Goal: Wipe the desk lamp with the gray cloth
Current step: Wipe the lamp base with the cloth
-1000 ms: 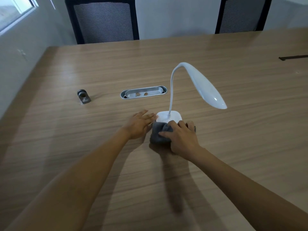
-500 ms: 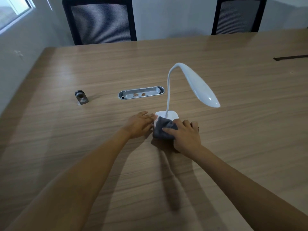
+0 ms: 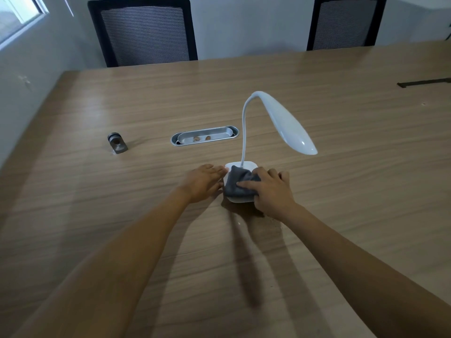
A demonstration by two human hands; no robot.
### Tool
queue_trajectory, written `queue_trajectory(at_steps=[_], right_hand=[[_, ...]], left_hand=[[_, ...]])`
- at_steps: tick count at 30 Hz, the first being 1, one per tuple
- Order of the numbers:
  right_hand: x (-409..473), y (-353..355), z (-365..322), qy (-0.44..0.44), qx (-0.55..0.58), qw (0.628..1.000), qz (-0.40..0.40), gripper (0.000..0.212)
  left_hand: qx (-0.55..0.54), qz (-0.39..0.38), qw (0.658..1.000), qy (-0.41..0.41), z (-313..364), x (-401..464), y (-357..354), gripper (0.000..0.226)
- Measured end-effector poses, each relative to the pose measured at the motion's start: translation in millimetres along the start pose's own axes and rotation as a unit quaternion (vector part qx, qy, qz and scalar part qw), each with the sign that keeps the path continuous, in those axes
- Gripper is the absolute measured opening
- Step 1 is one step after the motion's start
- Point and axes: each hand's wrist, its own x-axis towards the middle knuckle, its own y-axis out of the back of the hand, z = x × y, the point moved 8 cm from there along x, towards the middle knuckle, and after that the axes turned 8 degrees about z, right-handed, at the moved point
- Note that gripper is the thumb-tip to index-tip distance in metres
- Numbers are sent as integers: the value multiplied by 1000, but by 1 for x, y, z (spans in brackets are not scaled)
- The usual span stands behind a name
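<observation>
A wooden bench (image 3: 341, 215) is seen from above, with two bare forearms reaching away from the viewer. One white desk lamp (image 3: 290, 125) stands near the middle, its square base (image 3: 240, 200) flat on the bench, a thin neck rising from the far edge of the base and the long head drooping to the right. One gray cloth (image 3: 238, 184) is bunched on top of the base, covering most of it.

The right hand (image 3: 272, 191) is laid over the right side of the cloth with fingers spread and pressing down, not closed into a fist; the cloth appears to be pinned under the palm and fingertips so that it can be rubbed across the base. The left hand (image 3: 203, 180) lies open and flat on the bench, its fingertips touching the left edge of the base, probably to keep the light lamp from sliding or tipping under the wiping.

Further left, one oval metal cable tray (image 3: 205, 137) is set into the bench, with two small brownish items inside. Well to its left, one small gray metal object (image 3: 117, 142) is seen. Two black mesh chairs (image 3: 144, 30) are placed at the far side.
</observation>
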Motion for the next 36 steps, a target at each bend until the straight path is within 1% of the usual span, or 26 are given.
queue_trajectory(at_steps=[3,5,9,11,14,16,19,21,23,25,27,29,31,33,36], right_hand=[[-15,-1,1,16,22,1000,-12,50],[-22,3,9,-6,39,999,0,51],[-21,21,42,-145,68,984,82,50],[-18,19,47,-179,52,981,62,51],[-21,5,35,-145,41,988,-17,53],[-28,0,26,-114,34,992,-39,53],[-37,6,22,-100,31,993,-50,54],[-40,16,26,-120,51,990,-45,53],[-39,28,31,-149,72,986,-17,51],[-35,37,31,-168,79,983,12,51],[-30,42,23,-165,61,984,31,50],[-23,43,5,-137,36,988,63,47],[-15,39,-17,-94,0,991,91,42],[-9,28,-32,-75,-24,994,82,39],[-7,10,-37,-84,-24,996,31,36]], left_hand=[[-8,0,1000,8,-2,-1,0,54],[-10,-1,1000,6,-1,-1,1,54],[-11,8,1000,-5,1,-1,5,53],[-9,-1,1000,0,0,-1,5,54],[-14,-13,1000,6,-1,1,4,54],[-17,-16,1000,11,-1,1,3,54],[-19,-14,1000,21,-1,0,2,54],[-6,-6,1000,28,0,-1,1,54],[27,-3,999,42,1,-5,-1,55],[39,-2,996,76,0,-17,-6,55],[7,5,990,143,-3,-42,-13,57],[-20,21,976,216,-6,-75,-20,59],[-19,38,962,268,-6,-105,-26,61],[-25,47,954,296,-4,-122,-29,62],[-35,52,951,304,-1,-126,-30,60]])
